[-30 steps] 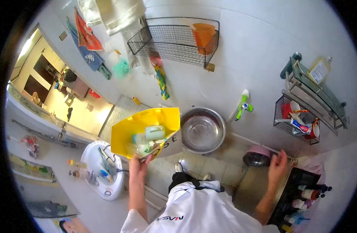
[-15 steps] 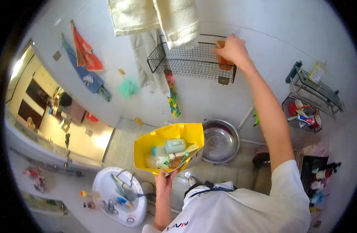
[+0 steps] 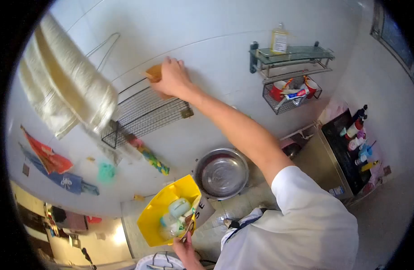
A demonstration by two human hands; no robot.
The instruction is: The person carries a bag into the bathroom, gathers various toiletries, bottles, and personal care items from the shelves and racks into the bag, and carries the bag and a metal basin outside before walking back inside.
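My right hand (image 3: 171,77) reaches up to the wall and is closed around an orange-brown, cup-like object (image 3: 153,73). That object is at the far right end of a black wire basket (image 3: 146,114), and its lower part is partly hidden by my hand. Low in front of me, my left hand (image 3: 186,253) grips the near edge of a yellow-lined bag (image 3: 152,220) with dark letters on its white outside. Inside the bag are a pale blue mug (image 3: 179,207), a clear bottle-like item with a blue top and several smaller things.
A metal basin (image 3: 221,175) stands on the floor. Cream towels (image 3: 72,85) hang at left. A glass shelf (image 3: 292,55) holds a yellow bottle (image 3: 279,40), above a small rack with red cups. Several bottles line the right side. A white sink (image 3: 159,261) shows at the bottom.
The view has turned, shifting the basket and bag left. My right hand has lifted the orange-brown object somewhat relative to the basket. My left hand keeps its grip on the bag.
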